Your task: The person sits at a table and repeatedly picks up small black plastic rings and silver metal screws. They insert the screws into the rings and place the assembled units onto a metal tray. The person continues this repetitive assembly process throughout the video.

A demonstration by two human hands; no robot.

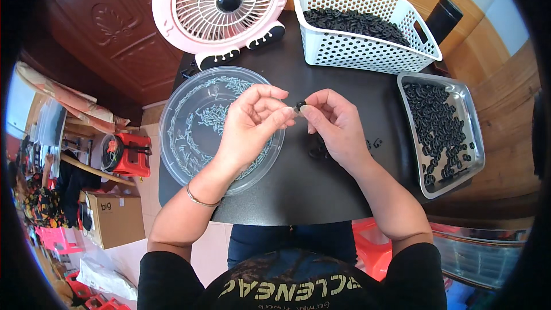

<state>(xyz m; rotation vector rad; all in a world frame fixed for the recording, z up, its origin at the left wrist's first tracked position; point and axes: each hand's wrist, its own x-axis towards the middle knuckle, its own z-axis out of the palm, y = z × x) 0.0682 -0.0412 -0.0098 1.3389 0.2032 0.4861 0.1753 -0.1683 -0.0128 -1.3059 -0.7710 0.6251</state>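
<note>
Over the middle of the black table, both my hands meet fingertip to fingertip. My right hand [336, 126] is closed in a pinch on a small black plastic piece [300, 105]. The thumb and forefinger of my left hand [255, 123] press together right beside it; what they hold, if anything, is too small to make out. Below my left wrist stands a round clear plastic tub [166, 123] with many small silvery screw-like pins [213, 117] in it. Loose black pieces [376, 143] lie on the table, partly hidden by my right hand.
A metal tray [481, 163] of black ring-like pieces [436, 117] stands at the right. At the back are a white perforated basket [367, 57] of black parts, a pink fan [221, 3] and a black cylinder [445, 20]. The table's front edge [287, 218] is close to my body.
</note>
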